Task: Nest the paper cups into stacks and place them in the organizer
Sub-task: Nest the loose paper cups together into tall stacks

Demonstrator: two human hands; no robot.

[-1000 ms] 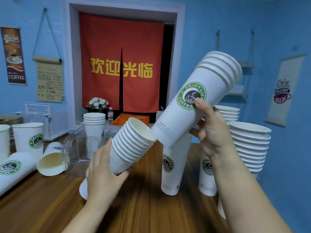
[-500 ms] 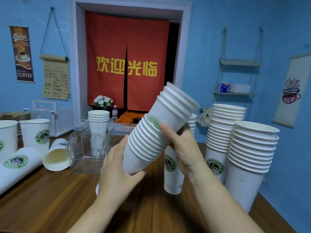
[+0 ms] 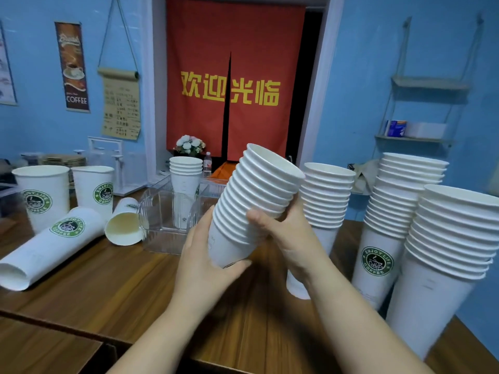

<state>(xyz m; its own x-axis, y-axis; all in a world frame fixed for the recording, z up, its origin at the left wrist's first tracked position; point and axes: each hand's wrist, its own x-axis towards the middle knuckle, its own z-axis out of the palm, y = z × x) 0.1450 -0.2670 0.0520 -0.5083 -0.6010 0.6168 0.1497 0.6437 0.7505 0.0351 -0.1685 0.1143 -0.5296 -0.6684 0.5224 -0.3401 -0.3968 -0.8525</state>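
Note:
A tilted stack of several nested white paper cups [image 3: 251,203] hangs above the wooden table, mouth up and to the right. My left hand [image 3: 205,263] grips its lower end from the left. My right hand [image 3: 286,233] holds it from the right, thumb across the rims. Behind them a clear plastic organizer [image 3: 162,220] holds a short upright cup stack [image 3: 186,176]. Three tall cup stacks stand at the right: one behind my right hand [image 3: 326,195], one with a green logo [image 3: 391,225], one nearest the edge [image 3: 445,252].
On the left, two single logo cups [image 3: 43,195] [image 3: 94,190] stand upright. A long stack [image 3: 51,244] and one cup [image 3: 124,225] lie on their sides next to the organizer. The wooden table [image 3: 108,287] has a cardboard box edge at the front.
The upper stack in my right hand has slid fully down into the stack in my left hand, making one nested stack. Both hands have lowered slightly toward the table.

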